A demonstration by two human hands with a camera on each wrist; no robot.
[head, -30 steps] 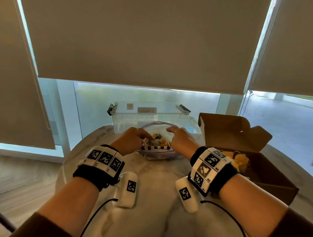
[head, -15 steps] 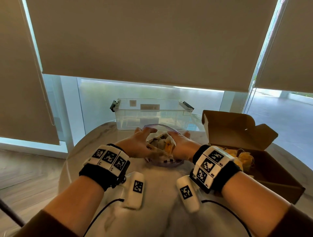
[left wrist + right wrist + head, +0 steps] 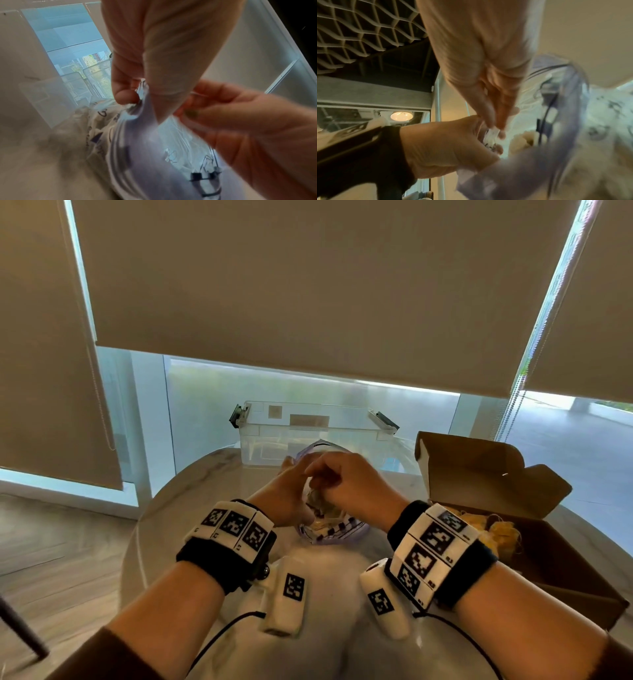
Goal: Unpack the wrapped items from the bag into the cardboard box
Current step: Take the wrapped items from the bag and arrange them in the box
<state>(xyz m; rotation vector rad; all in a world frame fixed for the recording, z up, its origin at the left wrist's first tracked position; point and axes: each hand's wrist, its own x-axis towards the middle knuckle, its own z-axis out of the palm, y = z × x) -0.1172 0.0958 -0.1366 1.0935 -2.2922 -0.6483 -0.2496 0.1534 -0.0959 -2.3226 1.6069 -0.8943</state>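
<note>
The clear printed bag point(image 3: 327, 530) sits on the marble table point(image 3: 205, 484) before me, its rim pinched in my left hand point(image 3: 284, 498). My right hand point(image 3: 352, 484) pinches something small at the bag's mouth. The cardboard box point(image 3: 548, 549) stands open to the right.

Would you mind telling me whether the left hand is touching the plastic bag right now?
Touching. The left wrist view shows the left hand pinching a gathered fold of the plastic bag between thumb and fingers, with no gap.
</note>
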